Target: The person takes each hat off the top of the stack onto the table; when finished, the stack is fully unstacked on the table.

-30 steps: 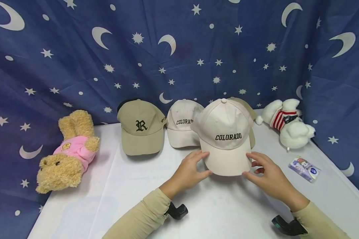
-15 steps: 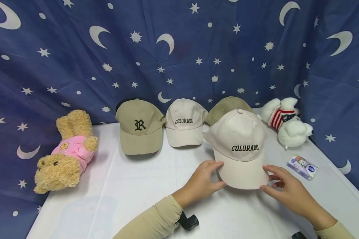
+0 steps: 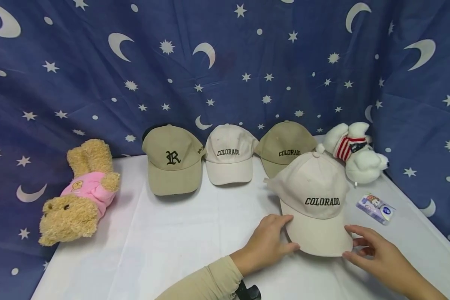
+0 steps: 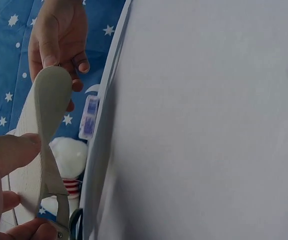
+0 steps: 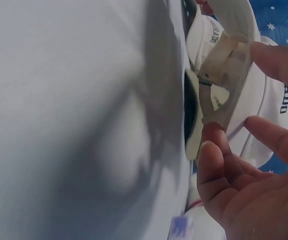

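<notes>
Across the top of the head view and down both sides, a dark blue cloth [image 3: 232, 29] is hung, printed with white moons [image 3: 114, 45], stars [image 3: 166, 46] and dots [image 3: 259, 31]. The lower middle is taken up by a white-covered table [image 3: 165, 233], where soft shadows are cast.

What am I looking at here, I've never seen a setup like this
No machine here, just a person's left hand and right hand. The wide picture is taken from their head, looking down; the two close ones from the wrists. The hands hold a pale COLORADO cap by either side of its brim. Behind it on the white tablecloth sit a tan cap with an R, another pale cap and a second tan cap. A light-brown teddy in pink lies at left; at right are a white bear in stripes and a purple packet.
</notes>
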`<state>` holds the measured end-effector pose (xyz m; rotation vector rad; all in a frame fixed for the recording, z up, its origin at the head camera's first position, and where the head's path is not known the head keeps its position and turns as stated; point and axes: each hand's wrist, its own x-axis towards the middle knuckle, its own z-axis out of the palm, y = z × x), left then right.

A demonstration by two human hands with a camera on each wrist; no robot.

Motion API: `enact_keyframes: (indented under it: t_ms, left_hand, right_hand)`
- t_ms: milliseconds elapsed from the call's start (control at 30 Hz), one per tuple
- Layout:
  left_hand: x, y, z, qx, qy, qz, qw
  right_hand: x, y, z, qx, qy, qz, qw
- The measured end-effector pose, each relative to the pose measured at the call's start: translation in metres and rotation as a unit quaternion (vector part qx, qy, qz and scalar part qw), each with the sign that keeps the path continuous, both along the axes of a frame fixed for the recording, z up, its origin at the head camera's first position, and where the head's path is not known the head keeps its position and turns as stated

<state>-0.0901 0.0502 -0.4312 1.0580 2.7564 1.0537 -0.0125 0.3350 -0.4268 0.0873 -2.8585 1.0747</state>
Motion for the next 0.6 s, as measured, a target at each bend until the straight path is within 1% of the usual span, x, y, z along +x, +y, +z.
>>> enact_keyframes:
  t_ms: [100,167,200,300,367,433,600]
  left_hand:
    - [0.005,0.004,-0.002,-0.011,-0.007,-0.011,0.9999]
    - [0.009,0.007,-0.004,-0.017,-0.005,-0.018,0.9997]
    - [0.01,0.008,-0.005,-0.019,-0.004,-0.021,0.9996]
    - [0.016,0.012,-0.006,-0.027,-0.006,-0.029,0.9992]
    - [0.018,0.015,-0.006,-0.031,-0.01,-0.035,0.9989]
    - [0.021,0.017,-0.006,-0.038,-0.015,-0.039,0.9984]
    - [0.026,0.023,-0.006,-0.051,-0.023,-0.046,0.9973]
  right_hand:
    - [0.006,0.006,0.001,0.028,-0.046,-0.015,0.9984]
    - [0.007,0.01,0.002,0.043,-0.084,-0.023,0.9953]
    - [0.008,0.012,0.002,0.044,-0.099,-0.025,0.9937]
    - [0.009,0.019,0.003,0.044,-0.164,-0.031,0.985]
    - [0.009,0.024,0.004,0.038,-0.193,-0.029,0.9801]
    - [0.011,0.028,0.004,0.037,-0.203,-0.026,0.9781]
    - [0.018,0.036,0.0,0.049,-0.189,-0.018,0.9806]
